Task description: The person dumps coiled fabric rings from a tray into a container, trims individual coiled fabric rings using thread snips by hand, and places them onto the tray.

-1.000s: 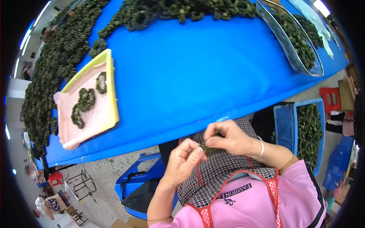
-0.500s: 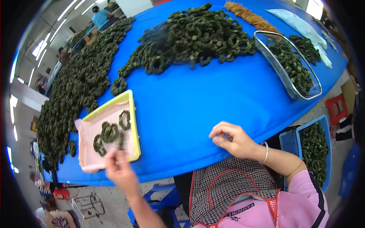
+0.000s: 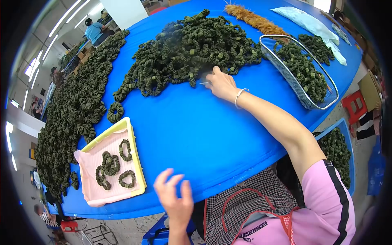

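My right hand (image 3: 223,84) is at the front edge of a large heap of dark green scrunchies (image 3: 196,49). Its fingers are closed around a small silvery pointed tool (image 3: 205,83), mostly hidden by the hand; whether they also pinch a scrunchie I cannot tell. Fingers apart and holding nothing, my left hand (image 3: 175,198) hovers over the table's front edge. Left of it stands a yellow tray (image 3: 136,163) lined with pink sheeting. Several scrunchies lie in it, among them one loose ring (image 3: 127,179) near its front right corner.
A long mound of scrunchies (image 3: 77,106) covers the left side of the blue table (image 3: 183,126). At right is a wire basket (image 3: 281,75) of scrunchies, with a brown feather duster (image 3: 257,19) and plastic bag (image 3: 306,24) behind. A blue crate (image 3: 349,163) stands below. Another person (image 3: 94,32) sits far back.
My left hand has left a scrunchie in the tray and drawn back to the right, its fingers opening. My right hand has reached forward from the near edge to the heap.
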Available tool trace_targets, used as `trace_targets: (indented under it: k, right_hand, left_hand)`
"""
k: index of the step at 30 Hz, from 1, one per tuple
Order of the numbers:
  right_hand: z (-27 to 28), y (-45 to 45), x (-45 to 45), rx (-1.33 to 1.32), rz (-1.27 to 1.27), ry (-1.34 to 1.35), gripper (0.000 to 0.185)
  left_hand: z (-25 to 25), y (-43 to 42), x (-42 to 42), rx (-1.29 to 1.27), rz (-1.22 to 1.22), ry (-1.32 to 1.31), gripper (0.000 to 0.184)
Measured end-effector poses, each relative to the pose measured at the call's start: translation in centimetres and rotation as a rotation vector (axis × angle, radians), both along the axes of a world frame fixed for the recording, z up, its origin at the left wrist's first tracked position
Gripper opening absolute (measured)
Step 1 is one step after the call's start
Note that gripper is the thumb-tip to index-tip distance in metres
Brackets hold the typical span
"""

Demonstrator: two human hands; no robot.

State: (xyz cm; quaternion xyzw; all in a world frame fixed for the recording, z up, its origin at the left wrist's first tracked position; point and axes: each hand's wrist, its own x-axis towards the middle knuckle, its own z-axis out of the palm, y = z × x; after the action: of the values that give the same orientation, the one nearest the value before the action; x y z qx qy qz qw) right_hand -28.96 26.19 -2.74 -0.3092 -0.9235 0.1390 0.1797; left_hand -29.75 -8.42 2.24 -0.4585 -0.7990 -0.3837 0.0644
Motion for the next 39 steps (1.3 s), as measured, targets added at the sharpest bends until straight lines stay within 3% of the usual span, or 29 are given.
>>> trace_targets:
  k: [2,5,6,8,10,13,17,21,22,25,28,29,32,34,39]
  right_hand:
    - [1.0,-3.0,1.3,-0.004,0.148,0.033,0.015]
    - [2.8,-10.8,5.9,-0.009,0.436,0.234,0.013]
    - [3.0,-12.8,7.5,-0.022,0.521,0.206,0.013]
    - [2.6,-15.9,9.7,0.121,0.710,0.257,0.012]
    - [2.8,-17.5,11.5,0.215,0.832,0.221,0.026]
    - [2.1,-18.3,13.0,0.024,0.820,0.394,0.033]
    - [2.6,-20.9,13.8,-0.829,0.282,0.516,0.033]
    - [-0.1,-21.6,13.4,-1.290,0.348,0.578,0.027]
    - [1.9,-21.5,13.3,-1.578,0.296,0.670,0.022]
    - [0.8,-20.3,14.3,-1.914,0.236,0.581,0.025]
    - [0.7,-21.1,14.1,-1.528,0.391,0.554,0.030]
    - [0.6,-21.3,14.1,-1.356,0.477,0.635,0.034]
    - [2.3,-20.9,14.3,-1.088,0.548,0.500,0.028]
    - [2.5,-21.1,14.4,-1.159,0.462,0.389,0.013]
    - [1.1,-21.8,14.8,-1.463,0.341,0.587,0.012]
  left_hand:
    - [-0.4,0.1,1.1,0.009,-0.205,-0.262,0.021]
    - [-1.7,0.7,2.5,0.302,-0.177,-1.248,0.032]
    - [-2.0,1.2,2.3,0.308,-0.173,-1.313,0.043]
    - [-2.3,2.1,2.0,0.459,-0.036,-1.554,0.035]
    - [-2.7,2.4,1.7,0.342,-0.099,-1.471,0.030]
    - [-3.2,1.9,2.4,0.377,-0.136,-1.468,0.023]
    - [-3.3,1.0,3.8,0.501,-0.166,-1.502,0.019]
    - [-3.3,0.5,5.4,0.503,-0.192,-1.552,0.025]
    - [-3.4,0.1,5.4,0.522,-0.221,-1.613,0.027]
    - [-3.3,-0.5,4.8,0.763,-0.235,-1.775,0.028]
    - [-3.3,-0.6,4.9,0.671,-0.210,-1.662,0.025]
    - [-2.9,-0.6,5.0,0.534,-0.193,-1.494,0.025]
    - [-1.6,0.0,6.1,0.298,-0.121,-1.245,0.026]
    - [-2.0,-0.3,6.1,0.281,-0.193,-1.277,0.028]
    - [-2.4,-0.6,6.2,0.140,-0.212,-1.255,0.028]
